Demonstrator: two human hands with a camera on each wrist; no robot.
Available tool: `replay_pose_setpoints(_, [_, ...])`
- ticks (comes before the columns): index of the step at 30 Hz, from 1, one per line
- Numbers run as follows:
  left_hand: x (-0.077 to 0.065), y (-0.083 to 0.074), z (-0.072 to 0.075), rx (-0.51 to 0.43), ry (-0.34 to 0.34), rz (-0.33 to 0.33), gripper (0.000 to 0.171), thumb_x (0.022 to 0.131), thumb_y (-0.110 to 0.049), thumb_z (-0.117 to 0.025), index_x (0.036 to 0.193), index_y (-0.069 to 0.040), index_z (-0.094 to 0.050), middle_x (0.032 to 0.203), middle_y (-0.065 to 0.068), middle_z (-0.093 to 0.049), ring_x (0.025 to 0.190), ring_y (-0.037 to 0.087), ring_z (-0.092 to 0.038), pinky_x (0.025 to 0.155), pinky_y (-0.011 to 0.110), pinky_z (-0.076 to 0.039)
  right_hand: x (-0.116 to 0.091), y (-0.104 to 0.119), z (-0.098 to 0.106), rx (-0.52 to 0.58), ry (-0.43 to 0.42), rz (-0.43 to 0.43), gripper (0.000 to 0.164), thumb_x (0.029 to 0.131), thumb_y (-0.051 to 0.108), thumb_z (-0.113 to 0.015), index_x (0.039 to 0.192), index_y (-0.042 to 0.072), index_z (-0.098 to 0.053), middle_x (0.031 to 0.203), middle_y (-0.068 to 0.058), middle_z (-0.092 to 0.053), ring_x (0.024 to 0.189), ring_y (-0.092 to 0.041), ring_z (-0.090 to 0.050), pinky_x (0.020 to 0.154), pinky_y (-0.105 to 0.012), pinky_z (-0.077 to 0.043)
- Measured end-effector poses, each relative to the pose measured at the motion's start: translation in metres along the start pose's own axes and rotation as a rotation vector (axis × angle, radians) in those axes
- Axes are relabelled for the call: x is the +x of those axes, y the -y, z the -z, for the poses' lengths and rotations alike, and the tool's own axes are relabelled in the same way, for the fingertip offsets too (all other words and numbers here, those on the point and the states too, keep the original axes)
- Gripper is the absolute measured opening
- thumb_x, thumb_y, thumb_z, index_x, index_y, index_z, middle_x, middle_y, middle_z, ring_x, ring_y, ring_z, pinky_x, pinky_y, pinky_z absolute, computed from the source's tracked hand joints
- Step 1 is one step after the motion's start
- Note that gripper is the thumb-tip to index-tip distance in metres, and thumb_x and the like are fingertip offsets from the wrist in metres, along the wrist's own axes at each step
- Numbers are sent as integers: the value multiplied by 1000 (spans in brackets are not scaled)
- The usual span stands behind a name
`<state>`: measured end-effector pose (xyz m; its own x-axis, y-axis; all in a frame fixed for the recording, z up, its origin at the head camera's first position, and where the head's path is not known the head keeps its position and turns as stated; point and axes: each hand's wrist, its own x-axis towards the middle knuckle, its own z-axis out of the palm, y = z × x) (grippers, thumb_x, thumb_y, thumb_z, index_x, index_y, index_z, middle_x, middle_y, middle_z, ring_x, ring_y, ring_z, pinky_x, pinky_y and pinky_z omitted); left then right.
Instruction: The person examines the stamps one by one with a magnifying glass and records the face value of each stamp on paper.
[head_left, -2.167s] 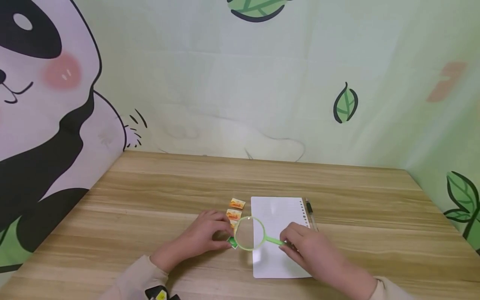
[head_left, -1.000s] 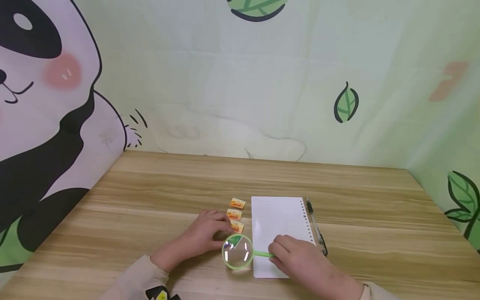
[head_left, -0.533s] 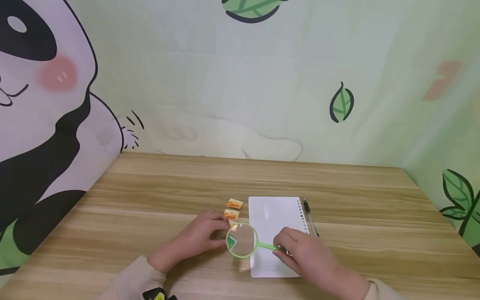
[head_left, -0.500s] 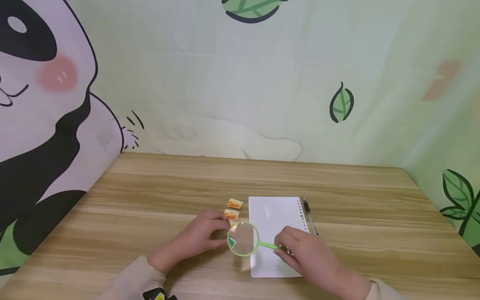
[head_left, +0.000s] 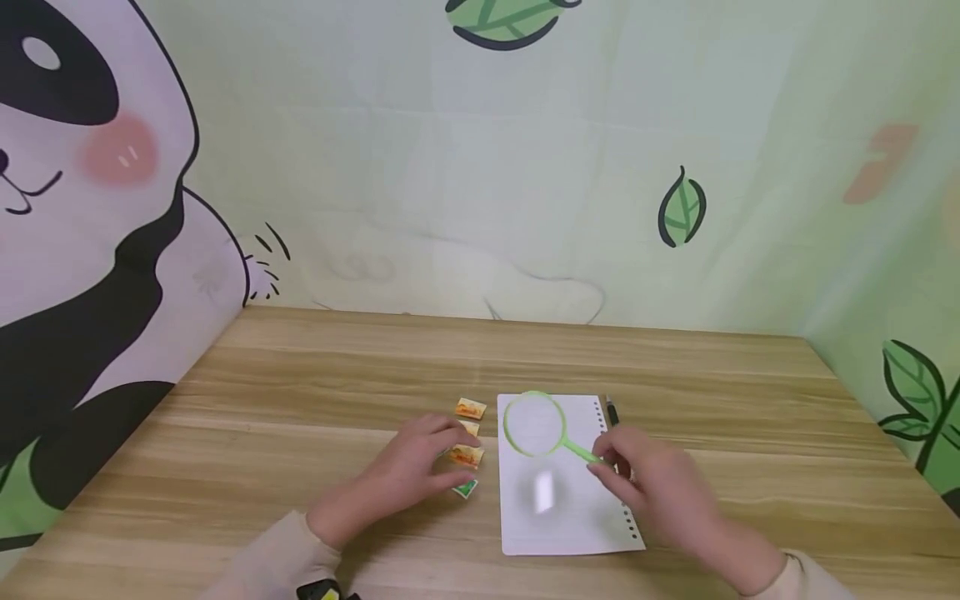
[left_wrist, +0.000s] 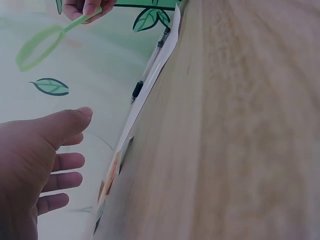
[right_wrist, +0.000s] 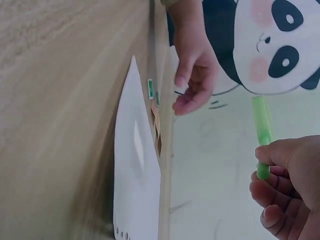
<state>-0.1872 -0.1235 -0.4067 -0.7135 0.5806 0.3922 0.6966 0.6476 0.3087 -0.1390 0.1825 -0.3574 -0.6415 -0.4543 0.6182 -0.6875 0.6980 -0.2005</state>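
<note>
My right hand (head_left: pixel 667 483) pinches the handle of a light green magnifying glass (head_left: pixel 579 451), its round lens above the upper part of a white lined sheet (head_left: pixel 555 529). In the right wrist view, thumb and fingers close on the green handle (right_wrist: pixel 262 125). My left hand (head_left: pixel 401 467) hovers over a column of small stamp-like picture pieces, its fingers loosely spread and holding nothing. Orange pieces, such as the far one (head_left: pixel 470 408) and a nearer one (head_left: pixel 467 457), lie above a green piece (head_left: pixel 466 489). The left hand partly covers the column.
A pen (head_left: pixel 612 411) with a black grip lies along the sheet's punched right edge, partly behind my right hand. The wooden table (head_left: pixel 337 358) meets a wall covering (head_left: pixel 420 183) printed with a panda and leaves.
The magnifying glass has moved away from the green piece, up and right over the sheet. My left hand has shifted slightly right and its fingers have spread, showing more of the pieces.
</note>
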Motion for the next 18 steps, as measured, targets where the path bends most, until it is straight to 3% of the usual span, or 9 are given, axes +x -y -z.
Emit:
replay_pose_setpoints(2, [1, -1, -3, 2, 7, 8, 33, 80, -33, -76, 108, -17, -69, 108, -3, -66, 108, 19, -59, 95, 42, -46, 1, -3, 4, 25, 18, -71, 21, 76, 7, -76, 86, 16, -60, 73, 15, -52, 62, 9, -40, 51, -11, -36])
replay_pose_setpoints(10, [7, -5, -12, 18, -6, 33, 46, 78, -37, -77, 117, -16, -65, 118, 6, -64, 114, 26, -58, 100, 46, -44, 1, -23, 16, 126, 140, -415, 6, 87, 11, -69, 89, 9, -64, 71, 5, -56, 62, 0, -42, 52, -18, -39])
replay_pose_setpoints(18, [13, -14, -21, 2, 65, 78, 52, 81, -41, -74, 125, -17, -61, 124, 7, -58, 120, 28, -52, 105, 51, -40, -9, -46, 18, 136, 161, -574, 8, 87, 11, -68, 90, 5, -63, 73, -1, -59, 61, -3, -44, 51, -19, -40])
